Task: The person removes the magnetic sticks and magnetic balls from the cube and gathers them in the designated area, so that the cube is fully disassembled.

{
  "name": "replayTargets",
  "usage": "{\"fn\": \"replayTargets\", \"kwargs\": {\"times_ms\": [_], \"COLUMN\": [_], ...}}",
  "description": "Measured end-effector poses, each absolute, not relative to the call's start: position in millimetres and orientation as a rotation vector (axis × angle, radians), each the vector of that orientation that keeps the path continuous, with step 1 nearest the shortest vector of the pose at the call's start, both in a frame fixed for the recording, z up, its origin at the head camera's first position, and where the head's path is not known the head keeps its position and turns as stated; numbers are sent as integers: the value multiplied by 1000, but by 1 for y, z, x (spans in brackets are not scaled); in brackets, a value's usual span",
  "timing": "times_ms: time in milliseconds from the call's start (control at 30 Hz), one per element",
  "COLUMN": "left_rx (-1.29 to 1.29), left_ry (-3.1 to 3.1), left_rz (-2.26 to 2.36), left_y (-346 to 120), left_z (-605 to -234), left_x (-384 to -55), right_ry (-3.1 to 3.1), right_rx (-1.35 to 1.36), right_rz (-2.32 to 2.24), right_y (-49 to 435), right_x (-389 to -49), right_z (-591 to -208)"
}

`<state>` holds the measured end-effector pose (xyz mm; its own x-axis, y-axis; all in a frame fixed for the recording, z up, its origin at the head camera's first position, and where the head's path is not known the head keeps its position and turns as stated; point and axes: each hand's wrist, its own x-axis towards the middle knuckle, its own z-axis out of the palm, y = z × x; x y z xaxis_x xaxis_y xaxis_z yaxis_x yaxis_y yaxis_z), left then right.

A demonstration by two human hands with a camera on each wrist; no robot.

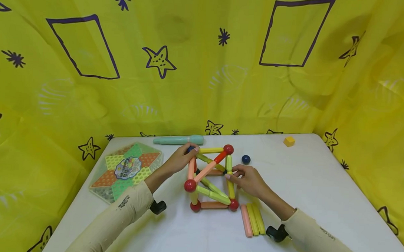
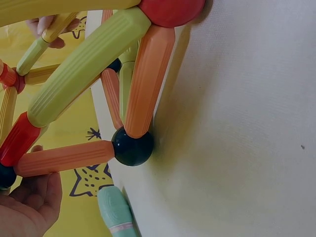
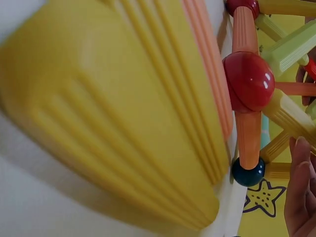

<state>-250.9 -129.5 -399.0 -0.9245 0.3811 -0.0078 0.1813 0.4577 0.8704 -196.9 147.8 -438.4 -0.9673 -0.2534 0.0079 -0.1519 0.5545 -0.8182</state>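
Yellow cloth point(image 1: 189, 103) printed with stars and four-sided outlines surrounds a white counter point(image 1: 319, 204), and near its middle stands the stick frame point(image 1: 205, 173), a lattice of coloured sticks and balls. The fingers of my left hand point(image 1: 178, 161) curl about its far left upper corner, at a dark blue ball point(image 1: 190, 149). Those of my right hand point(image 1: 248, 178) close in a pinch on the right side, about where a green stick point(image 1: 229, 163) meets a yellow stick point(image 1: 231, 188); how hard they press I cannot tell.

I take the step in hand to be steadying that joint. To do it well, I should hold the left corner quite still and let the right fingers only nudge the two ends into line, pressing along the sticks, not across them. A sideways pull could part them and set the whole lattice leaning, so both near red balls point(image 1: 233, 205) at the foot want to sit firmly down. My right wrist should also keep clear of the three loose sticks point(image 1: 253, 219) at near right, and my knuckles of the loose blue ball point(image 1: 245, 159) beyond, which would probably roll.
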Motion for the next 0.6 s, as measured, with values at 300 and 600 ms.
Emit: {"fn": "replayTargets", "kwargs": {"times_ms": [300, 600], "left_rx": [496, 506], "left_ry": [2510, 2504], "left_rz": [1453, 1442], "left_y": [-129, -129], "left_z": [-399, -395], "left_x": [-252, -249], "right_ry": [2670, 2685], "right_rx": [-384, -414], "right_rz": [-1390, -1350], "right_y": [148, 151], "right_x": [-195, -193], "right_z": [-433, -434]}}
